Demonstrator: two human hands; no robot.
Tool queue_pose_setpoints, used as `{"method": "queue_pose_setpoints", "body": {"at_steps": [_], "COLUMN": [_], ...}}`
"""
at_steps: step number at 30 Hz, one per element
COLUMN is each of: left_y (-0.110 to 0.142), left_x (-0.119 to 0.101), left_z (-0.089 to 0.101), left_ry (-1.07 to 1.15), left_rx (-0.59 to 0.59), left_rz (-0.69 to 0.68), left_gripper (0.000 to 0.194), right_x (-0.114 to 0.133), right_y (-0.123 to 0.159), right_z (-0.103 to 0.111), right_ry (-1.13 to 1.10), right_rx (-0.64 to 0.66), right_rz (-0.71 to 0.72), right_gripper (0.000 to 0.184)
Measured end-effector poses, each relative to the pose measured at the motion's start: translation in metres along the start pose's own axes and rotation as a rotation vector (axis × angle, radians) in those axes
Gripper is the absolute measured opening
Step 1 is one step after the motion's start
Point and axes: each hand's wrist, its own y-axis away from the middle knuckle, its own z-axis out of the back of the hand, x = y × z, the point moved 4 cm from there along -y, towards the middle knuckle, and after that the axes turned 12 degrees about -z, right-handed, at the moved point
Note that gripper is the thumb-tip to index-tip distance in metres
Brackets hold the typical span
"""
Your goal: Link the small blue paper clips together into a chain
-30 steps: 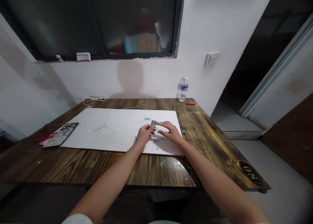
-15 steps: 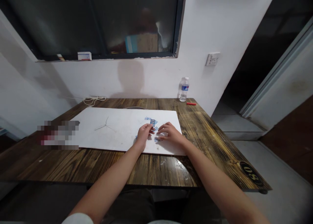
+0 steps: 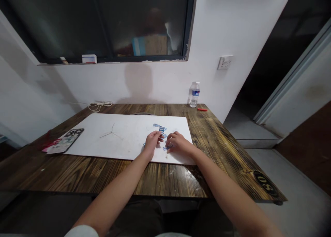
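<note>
My left hand (image 3: 153, 142) is closed, thumb and fingers pinching a small blue-framed rectangular piece (image 3: 161, 129) above the white board (image 3: 85, 137). Its exact kind is too small to make out. To the right, my right hand (image 3: 180, 144) hovers low over the board with fingers curled and thumb apart. Under its fingertips lies another blue-framed piece (image 3: 166, 148), partly covered; I cannot tell whether they touch. Beyond the left fingertips rests a similar piece (image 3: 156, 125). One more blue bit (image 3: 144, 145) shows beside the left wrist, mostly hidden.
Thin dark lines (image 3: 111, 132) form a three-armed shape on the board. A phone-like patterned object (image 3: 67, 141) overlaps its left end. Farther back are a coiled white cable (image 3: 99, 106), a water bottle (image 3: 194, 95) and a red pen-like stick (image 3: 202, 110) on the wooden table (image 3: 219, 144).
The piece in my left hand has come down slightly toward the board. My right hand has drawn away from it, lower, and its fingers have curled over the piece on the board.
</note>
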Motion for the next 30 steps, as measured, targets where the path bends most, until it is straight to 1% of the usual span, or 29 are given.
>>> {"method": "queue_pose_setpoints", "body": {"at_steps": [6, 11, 20, 30], "left_y": [0.0008, 0.0001, 0.0005, 0.0015], "left_x": [-0.0010, -0.0004, -0.0020, -0.0043], "left_z": [-0.0019, -0.0023, -0.0030, -0.0034], "left_ry": [-0.043, -0.072, -0.068, -0.086], "left_rx": [0.021, 0.032, 0.035, 0.035], "left_rz": [-0.004, -0.006, -0.010, -0.011], "left_gripper": [0.032, 0.033, 0.032, 0.032], "right_x": [-0.0005, -0.0004, 0.0001, 0.0006], "right_y": [0.0015, 0.0021, 0.0023, -0.0001], "right_z": [-0.0054, -0.0080, -0.0090, -0.0075], "right_ry": [0.088, 0.116, 0.085, 0.054], "right_rx": [0.036, 0.076, 0.100, 0.096], "right_rz": [-0.091, -0.147, -0.194, -0.187], "right_gripper": [0.021, 0.016, 0.015, 0.013]}}
